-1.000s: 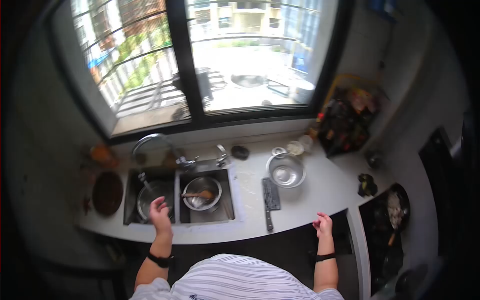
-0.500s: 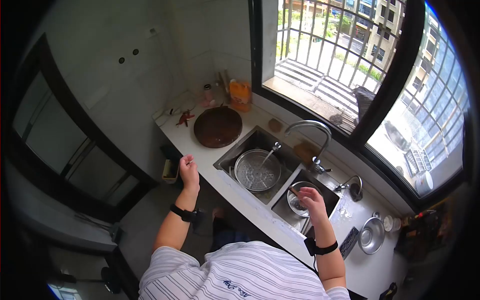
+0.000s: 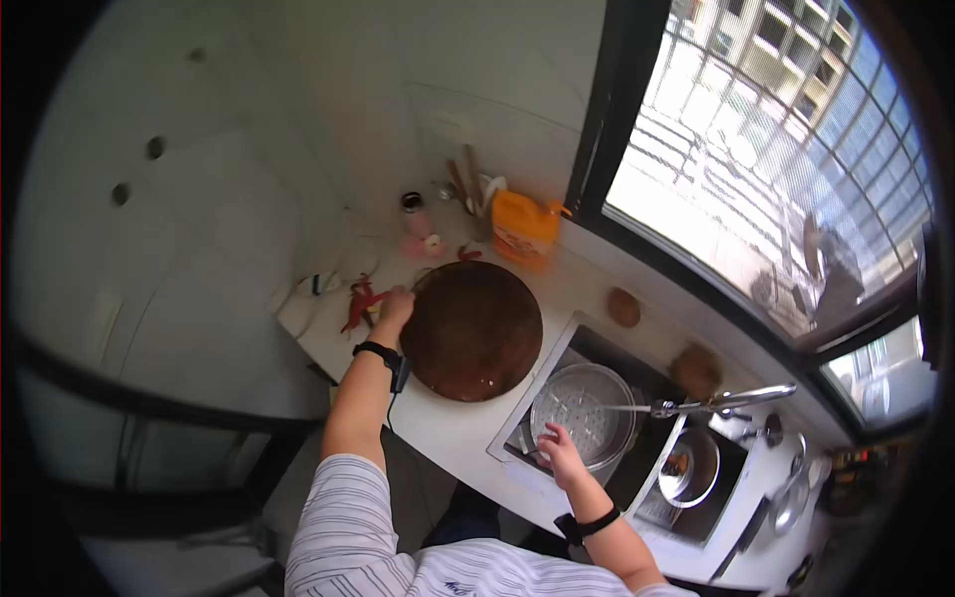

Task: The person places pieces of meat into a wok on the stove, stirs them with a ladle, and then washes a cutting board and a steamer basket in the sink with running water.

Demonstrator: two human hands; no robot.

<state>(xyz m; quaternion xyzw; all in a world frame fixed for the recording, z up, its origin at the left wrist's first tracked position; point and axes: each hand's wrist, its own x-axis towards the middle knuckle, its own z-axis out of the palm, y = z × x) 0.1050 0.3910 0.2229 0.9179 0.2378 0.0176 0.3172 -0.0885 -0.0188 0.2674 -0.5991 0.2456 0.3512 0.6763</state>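
At the left rim of the round dark-brown board, my left hand is beside several red peppers; its fingers are blurred and partly hidden, so its grip is unclear. My right hand is held over the front edge of the left sink basin, fingers apart and holding nothing. Just behind it, a metal colander sits in the basin, with water running from the faucet into it. A metal bowl with something brownish inside is in the right basin.
An orange jug, a pink-based jar and upright utensils stand behind the board. A brown round object lies behind the sink. Farther right are a cleaver and a metal bowl. A barred window is at upper right.
The view has swung left, from the sink and right counter to the board. My left hand has reached the board's left side. My right hand has moved from the right basin to the left one.
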